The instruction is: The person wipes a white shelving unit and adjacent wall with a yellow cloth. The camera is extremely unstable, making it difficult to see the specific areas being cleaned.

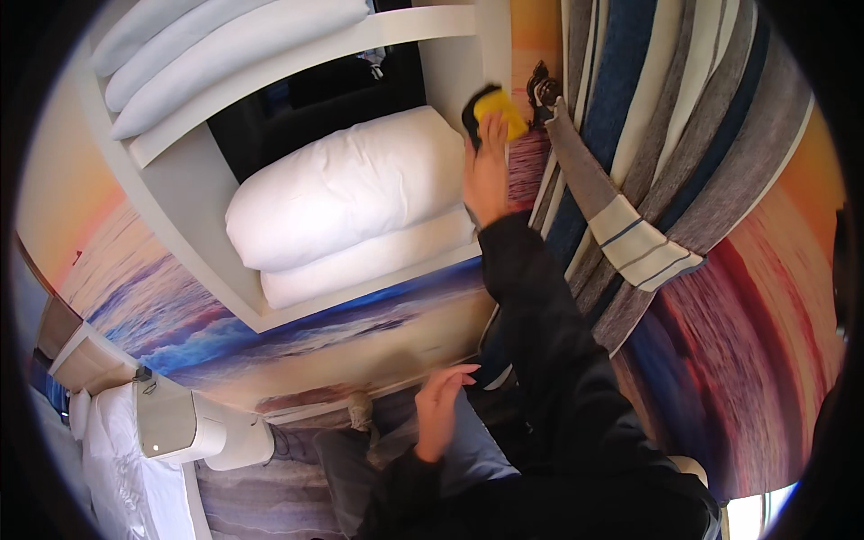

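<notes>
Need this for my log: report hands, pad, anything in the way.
Right hand on yellow-and-black pad, by right edge of white shelf. Left hand low, nothing visible in it. Dark curtain hook close right of pad.

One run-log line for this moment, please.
right hand: holding squarish yellow-and-black pad at right edge of white shelf | left hand: empty | nearby: folded white bedding, striped curtain

Sea-mural wall [180,328] — striped curtain [652,135], streaked floor [261,490]
</notes>
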A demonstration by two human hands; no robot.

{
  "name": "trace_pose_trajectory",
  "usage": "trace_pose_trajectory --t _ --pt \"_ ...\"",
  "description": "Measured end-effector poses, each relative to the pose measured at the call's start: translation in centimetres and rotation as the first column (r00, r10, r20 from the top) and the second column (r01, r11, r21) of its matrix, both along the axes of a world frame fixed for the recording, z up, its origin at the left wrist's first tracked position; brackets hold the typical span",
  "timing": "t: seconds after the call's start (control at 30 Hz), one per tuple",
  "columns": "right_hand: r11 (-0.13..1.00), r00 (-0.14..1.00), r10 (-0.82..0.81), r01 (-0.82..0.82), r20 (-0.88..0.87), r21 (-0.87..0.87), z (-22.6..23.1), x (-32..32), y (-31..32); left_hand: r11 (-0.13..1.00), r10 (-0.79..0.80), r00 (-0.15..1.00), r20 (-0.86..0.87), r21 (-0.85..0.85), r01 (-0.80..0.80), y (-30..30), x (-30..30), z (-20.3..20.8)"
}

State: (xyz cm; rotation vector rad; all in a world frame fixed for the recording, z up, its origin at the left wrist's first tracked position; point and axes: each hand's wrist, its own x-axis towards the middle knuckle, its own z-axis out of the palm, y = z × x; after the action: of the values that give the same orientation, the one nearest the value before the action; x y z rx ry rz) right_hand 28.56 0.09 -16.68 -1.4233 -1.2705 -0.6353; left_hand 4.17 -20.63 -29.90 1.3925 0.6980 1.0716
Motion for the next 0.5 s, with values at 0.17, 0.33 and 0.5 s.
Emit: trace_pose_trajectory --t 0.17,0.33,0.5 --pt "0.869 0.969 -0.078 -0.050 -0.236 -0.492 -24.4 0.6 -1.8 0.999 -0.037 0.999 -0.023 -0.015 0.037 -0.6 0.2 -1.0" --pt "0.938 0.834 -0.002 -0.190 -0.552 -0.290 -22.8 -2.4 -1.2 0.998 -0.004 0.996 -0.092 -0.058 -0.002 -0.3 -0.4 -1.4" --pt "0.994 0.955 0.068 -0.040 -0.290 0.101 -7.8 -1.9 1.6 0.998 0.022 0.997 -0.078 -0.064 -0.027 0.6 0.0 -1.5"
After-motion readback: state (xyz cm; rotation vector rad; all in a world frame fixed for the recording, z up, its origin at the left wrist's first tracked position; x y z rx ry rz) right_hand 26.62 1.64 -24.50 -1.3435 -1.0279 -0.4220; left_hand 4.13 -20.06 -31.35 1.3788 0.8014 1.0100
